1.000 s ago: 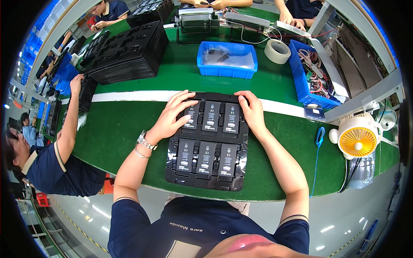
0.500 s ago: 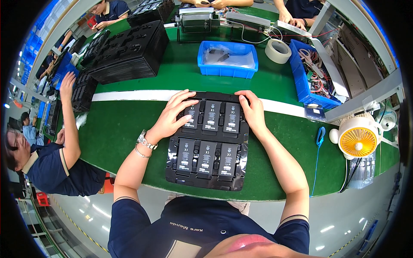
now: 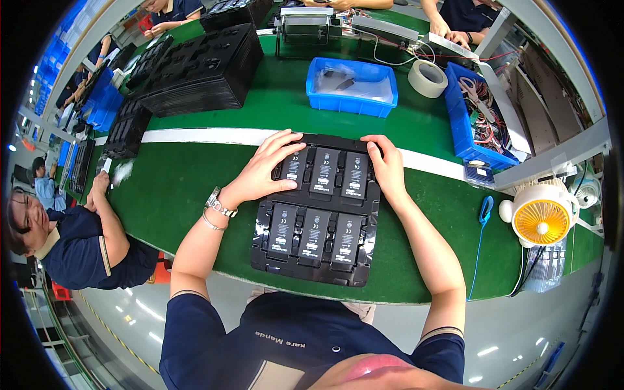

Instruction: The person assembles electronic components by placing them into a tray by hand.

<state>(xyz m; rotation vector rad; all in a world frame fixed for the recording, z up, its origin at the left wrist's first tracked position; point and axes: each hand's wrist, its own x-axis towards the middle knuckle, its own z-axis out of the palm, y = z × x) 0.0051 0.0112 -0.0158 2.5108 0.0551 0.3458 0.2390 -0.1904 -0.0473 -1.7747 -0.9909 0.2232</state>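
Note:
A black plastic tray [image 3: 316, 203] lies on the green bench in front of me. Flat black battery packs with white print sit in it in two rows of three, such as one in the front row [image 3: 314, 235]. My left hand [image 3: 265, 169] holds the tray's far left corner, its fingers over the rim and its thumb by the far-left battery [image 3: 294, 166]. At the far right corner, my right hand [image 3: 388, 169] grips the edge, with fingers bent over the rim. The undersides of both hands are hidden.
Beyond the tray stand a blue bin [image 3: 351, 97] with clear bags, a tape roll [image 3: 428, 79] and a blue bin of wires and scissors [image 3: 455, 117]. Stacked black trays [image 3: 201, 71] are back left; a small fan [image 3: 541, 221] is right. A co-worker [image 3: 78, 240] sits left.
The co-worker on the left has lowered a raised arm and brought the hands together at the bench. The view has shifted slightly; my hands stay on the tray's far corners.

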